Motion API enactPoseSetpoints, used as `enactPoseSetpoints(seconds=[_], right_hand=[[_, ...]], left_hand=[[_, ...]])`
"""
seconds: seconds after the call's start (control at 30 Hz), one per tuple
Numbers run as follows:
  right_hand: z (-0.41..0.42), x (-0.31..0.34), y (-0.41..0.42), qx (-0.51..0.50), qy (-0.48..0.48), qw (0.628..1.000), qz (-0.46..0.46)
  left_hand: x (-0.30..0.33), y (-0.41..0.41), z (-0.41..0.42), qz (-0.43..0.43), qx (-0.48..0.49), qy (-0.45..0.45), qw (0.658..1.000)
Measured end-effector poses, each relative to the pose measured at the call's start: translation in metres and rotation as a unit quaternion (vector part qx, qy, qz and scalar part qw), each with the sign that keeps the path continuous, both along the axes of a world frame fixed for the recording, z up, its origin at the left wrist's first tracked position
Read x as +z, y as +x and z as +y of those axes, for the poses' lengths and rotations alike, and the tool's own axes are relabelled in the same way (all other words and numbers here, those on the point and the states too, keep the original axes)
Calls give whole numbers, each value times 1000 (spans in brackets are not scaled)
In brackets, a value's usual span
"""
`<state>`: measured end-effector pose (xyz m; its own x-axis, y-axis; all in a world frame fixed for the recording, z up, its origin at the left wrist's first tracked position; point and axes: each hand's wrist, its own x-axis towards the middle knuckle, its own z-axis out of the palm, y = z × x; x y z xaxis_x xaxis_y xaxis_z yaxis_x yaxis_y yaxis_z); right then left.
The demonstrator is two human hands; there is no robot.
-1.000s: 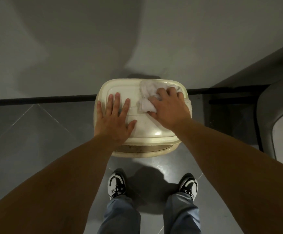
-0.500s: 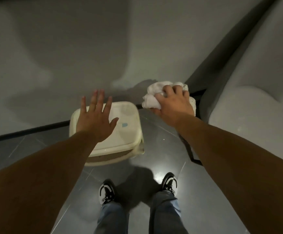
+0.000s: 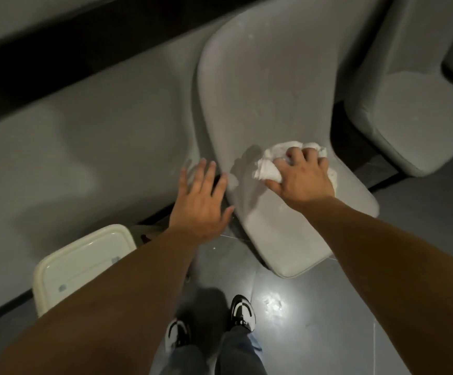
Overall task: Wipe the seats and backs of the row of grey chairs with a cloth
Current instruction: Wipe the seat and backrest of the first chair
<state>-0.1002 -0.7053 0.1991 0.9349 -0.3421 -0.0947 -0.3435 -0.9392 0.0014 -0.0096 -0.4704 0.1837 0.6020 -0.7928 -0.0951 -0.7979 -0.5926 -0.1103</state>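
Seen from the head camera, a person leans over a row of moulded grey plastic chairs set against a pale grey wall. The right hand point(image 3: 302, 175) bunches a crumpled white cloth point(image 3: 270, 165), its fingers curled over the wad and pressing it down where the seat of the nearest grey chair point(image 3: 287, 231) meets its back. The cloth shows mostly to the left of and beyond the knuckles, with a scrap showing at the right of the hand.

The left hand point(image 3: 202, 203) hovers just left of that chair's seat edge, palm down, fingers straight and slightly spread, gripping nothing; whether it touches the seat edge cannot be told.

To the right, a second grey chair point(image 3: 398, 104) stands beside the first, a dark gap between them. At the near left, a cream rectangular plastic bin with a lid point(image 3: 84, 263) sits on the glossy dark grey tiled floor point(image 3: 314, 320), partly hidden by the left forearm. At the bottom edge are two black-and-white trainers point(image 3: 242, 311) and blue trouser legs.
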Motion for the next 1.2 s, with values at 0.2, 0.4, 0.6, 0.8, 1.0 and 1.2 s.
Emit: enactPoseSetpoints(seconds=[0.2,0.4,0.6,0.8,1.0,1.2], right_hand=[[-51,-15,-30,-58,14,998,-7],[-70,-32,-42,-87,32,995,24],[-90,-47,-21,-105,29,993,47],[-93,-65,18,-92,43,994,36],[-105,-90,43,-64,48,997,14],[-133,-139,70,-24,85,989,118]], left_hand=[[-24,-23,-71,67,-41,17,997],[-64,-27,-91,150,-62,103,981],[-82,3,-120,146,-78,84,983],[-114,11,-124,157,-81,111,978],[-148,-3,-138,184,-68,110,974],[-184,0,-147,150,-22,88,985]])
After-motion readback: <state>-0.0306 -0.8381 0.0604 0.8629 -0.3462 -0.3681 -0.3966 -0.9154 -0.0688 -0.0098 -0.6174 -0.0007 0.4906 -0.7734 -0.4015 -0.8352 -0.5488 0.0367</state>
